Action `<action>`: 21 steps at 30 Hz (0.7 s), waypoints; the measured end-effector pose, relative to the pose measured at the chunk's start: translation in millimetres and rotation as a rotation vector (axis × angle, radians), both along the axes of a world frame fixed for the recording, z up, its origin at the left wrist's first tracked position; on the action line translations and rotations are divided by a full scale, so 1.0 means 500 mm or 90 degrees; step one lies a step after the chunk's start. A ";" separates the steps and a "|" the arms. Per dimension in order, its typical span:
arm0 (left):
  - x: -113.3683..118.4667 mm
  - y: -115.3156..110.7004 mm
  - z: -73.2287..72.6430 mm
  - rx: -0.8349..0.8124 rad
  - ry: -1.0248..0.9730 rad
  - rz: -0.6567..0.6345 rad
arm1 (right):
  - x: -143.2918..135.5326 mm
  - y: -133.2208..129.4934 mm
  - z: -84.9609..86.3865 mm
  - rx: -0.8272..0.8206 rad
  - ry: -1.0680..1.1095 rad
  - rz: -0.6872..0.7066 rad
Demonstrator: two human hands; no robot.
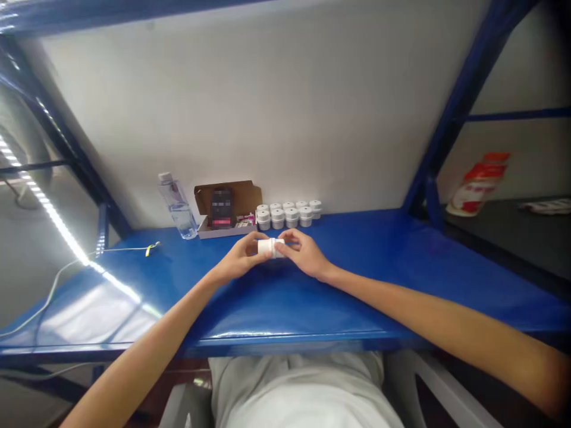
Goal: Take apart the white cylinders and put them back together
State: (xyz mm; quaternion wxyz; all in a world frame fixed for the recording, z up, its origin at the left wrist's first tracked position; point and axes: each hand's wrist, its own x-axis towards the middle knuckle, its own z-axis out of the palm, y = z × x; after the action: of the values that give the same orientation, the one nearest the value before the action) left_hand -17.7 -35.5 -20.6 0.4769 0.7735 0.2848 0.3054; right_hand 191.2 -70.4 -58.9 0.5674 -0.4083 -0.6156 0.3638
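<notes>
A small white plastic bottle (264, 247) lies sideways between my two hands, just above the blue tabletop. My left hand (241, 257) pinches its body from the left, with thumb in front and fingers behind. On the capped end, my right hand (305, 252) is closed with thumb and fingers round the white cap (280, 248). The cap sits against the bottle; I cannot tell how tightly. Close behind my hands stand several similar white bottles (291, 216), upright in rows.
Left of the rows lies an open cardboard box (228, 230) with a dark packet and small items inside. Beside it stands a clear water bottle (181, 213). A white cable (120, 249) crosses the left side of the blue table (366, 249). A red-capped bottle (477, 185) stands at far right.
</notes>
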 end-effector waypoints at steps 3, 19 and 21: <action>-0.002 0.002 -0.003 0.097 -0.010 0.014 | 0.002 0.002 0.000 -0.063 0.014 0.020; -0.003 0.003 -0.004 0.092 -0.015 0.020 | 0.006 -0.005 0.001 -0.002 -0.008 0.092; -0.003 0.004 -0.005 0.100 -0.013 0.020 | 0.007 -0.005 0.001 -0.010 -0.004 0.091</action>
State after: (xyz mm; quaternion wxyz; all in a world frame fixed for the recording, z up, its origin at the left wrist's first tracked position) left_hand -19.4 -33.7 -23.2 0.4127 0.8009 0.2669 0.3420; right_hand 194.5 -73.1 -58.2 0.5349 -0.3690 -0.6421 0.4068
